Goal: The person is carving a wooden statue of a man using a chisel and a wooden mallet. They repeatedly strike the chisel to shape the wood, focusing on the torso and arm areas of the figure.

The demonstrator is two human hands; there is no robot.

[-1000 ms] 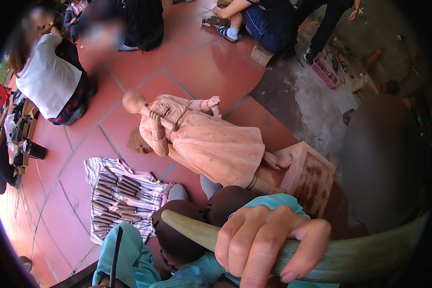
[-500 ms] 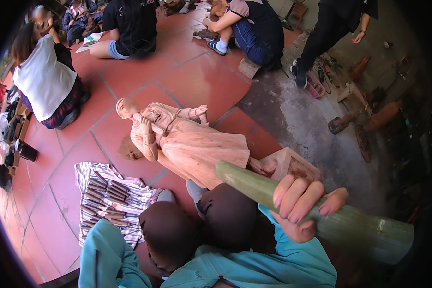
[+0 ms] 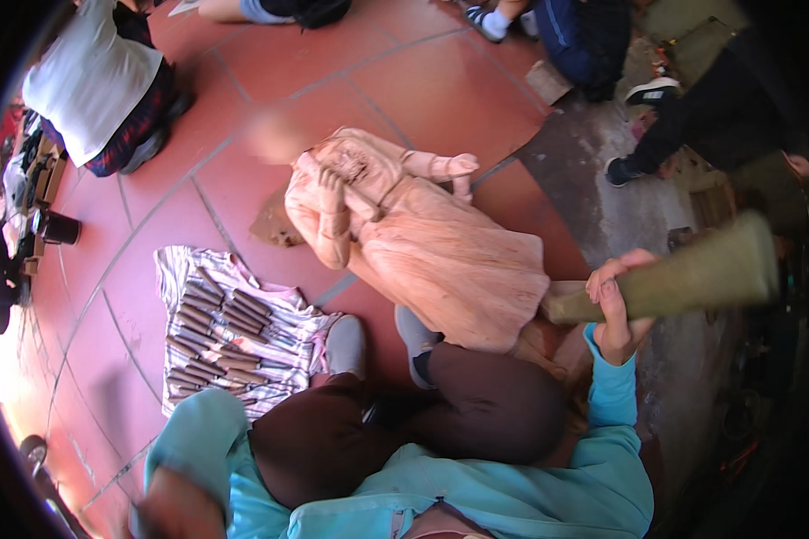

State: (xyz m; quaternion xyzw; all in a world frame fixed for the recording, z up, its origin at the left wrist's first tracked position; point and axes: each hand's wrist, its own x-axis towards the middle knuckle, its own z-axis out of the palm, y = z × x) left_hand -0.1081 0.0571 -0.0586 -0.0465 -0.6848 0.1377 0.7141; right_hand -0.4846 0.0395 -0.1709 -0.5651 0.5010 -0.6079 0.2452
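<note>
My right hand (image 3: 622, 301) is closed round a thick green tapered club (image 3: 706, 277). Its wide end points right, while the thin end reaches back toward the statue's base. In front of me a carved pale wood statue (image 3: 436, 242) of a robed figure lies on the floor, head to the far left. My left hand (image 3: 180, 505) hangs low at the near left, smeared by motion, so its fingers cannot be made out. Several wooden-handled carving chisels (image 3: 220, 328) lie in rows on a striped cloth (image 3: 175, 269) left of my feet.
A wood block (image 3: 276, 223) lies by the statue's shoulder. A person in a white top (image 3: 99, 85) crouches at the far left, near a dark cup (image 3: 58, 226). Another person's dark-clad legs (image 3: 692, 135) stand at the far right, with a small block (image 3: 546, 83) nearby.
The club has swung upward on its wide end and away from my legs, still in my right hand. My left hand has come into view at the lower left. The view has shifted.
</note>
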